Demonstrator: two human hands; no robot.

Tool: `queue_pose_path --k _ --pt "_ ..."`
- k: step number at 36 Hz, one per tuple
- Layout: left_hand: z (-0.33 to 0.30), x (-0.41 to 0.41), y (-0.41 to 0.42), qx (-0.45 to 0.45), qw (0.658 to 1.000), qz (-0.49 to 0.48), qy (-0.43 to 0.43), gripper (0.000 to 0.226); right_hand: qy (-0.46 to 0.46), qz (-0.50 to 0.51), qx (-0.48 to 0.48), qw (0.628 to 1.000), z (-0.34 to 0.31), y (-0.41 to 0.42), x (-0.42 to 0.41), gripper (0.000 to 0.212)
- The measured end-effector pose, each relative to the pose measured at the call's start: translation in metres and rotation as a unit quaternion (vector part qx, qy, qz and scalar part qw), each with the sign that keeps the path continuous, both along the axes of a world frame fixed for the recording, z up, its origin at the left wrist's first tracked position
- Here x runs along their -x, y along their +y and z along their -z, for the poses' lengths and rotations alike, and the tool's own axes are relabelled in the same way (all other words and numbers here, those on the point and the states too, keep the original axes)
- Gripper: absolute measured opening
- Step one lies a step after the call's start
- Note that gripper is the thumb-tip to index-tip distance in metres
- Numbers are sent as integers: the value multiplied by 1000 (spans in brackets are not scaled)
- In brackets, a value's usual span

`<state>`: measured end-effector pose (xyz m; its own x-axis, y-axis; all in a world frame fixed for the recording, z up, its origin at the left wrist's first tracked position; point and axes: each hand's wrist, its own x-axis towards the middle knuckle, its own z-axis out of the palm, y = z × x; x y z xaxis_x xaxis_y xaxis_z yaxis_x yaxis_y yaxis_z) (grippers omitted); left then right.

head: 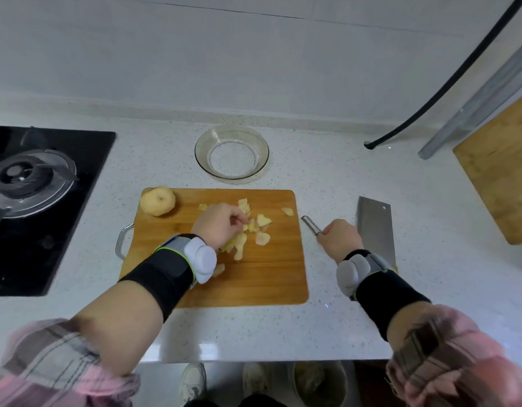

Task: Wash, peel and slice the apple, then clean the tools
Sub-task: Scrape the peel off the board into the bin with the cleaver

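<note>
the left hand (218,223) covers part of the peel pile (248,230) on the cutting board (262,277), fingers curled pinching peels. peeled apple (157,204) sits at the board's far-left corner. right hand (340,239) grips the peeler (311,225), hiding its handle and part of the cleaver (375,227); glass bowl (232,152) behind.

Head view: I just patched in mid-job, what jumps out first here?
The wooden cutting board at centre, strewn with apple peels that the left hand is gathering, and the peeled apple on its far-left corner. Just right of the board, the right hand holds the peeler over the counter, beside a cleaver. An empty glass bowl waits behind the board.
</note>
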<state>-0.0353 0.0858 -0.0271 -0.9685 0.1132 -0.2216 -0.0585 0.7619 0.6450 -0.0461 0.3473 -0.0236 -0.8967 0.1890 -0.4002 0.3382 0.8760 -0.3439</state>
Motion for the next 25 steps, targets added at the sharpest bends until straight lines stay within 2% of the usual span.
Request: queue_pose_path --k 5,10,13,17,20,25 --pt "1 -6 -1 -27 999 -46 -13 16 -15 -8 -24 1000 6 0 5 25" --pt "4 -8 -3 -22 999 -32 10 15 -21 -14 -1 1000 2 5 7 36" --pt "2 -8 -3 -22 999 -34 11 17 -2 -18 -18 1000 -7 18 8 22" --pt "-2 -9 -6 -35 997 -73 11 24 61 97 -57 992 -8 45 1 48" --pt "0 -11 -11 -33 994 -101 8 21 80 198 -83 974 -4 62 -8 60" --pt "-2 -9 -7 -42 996 -70 22 11 0 282 -50 958 0 81 -22 83"
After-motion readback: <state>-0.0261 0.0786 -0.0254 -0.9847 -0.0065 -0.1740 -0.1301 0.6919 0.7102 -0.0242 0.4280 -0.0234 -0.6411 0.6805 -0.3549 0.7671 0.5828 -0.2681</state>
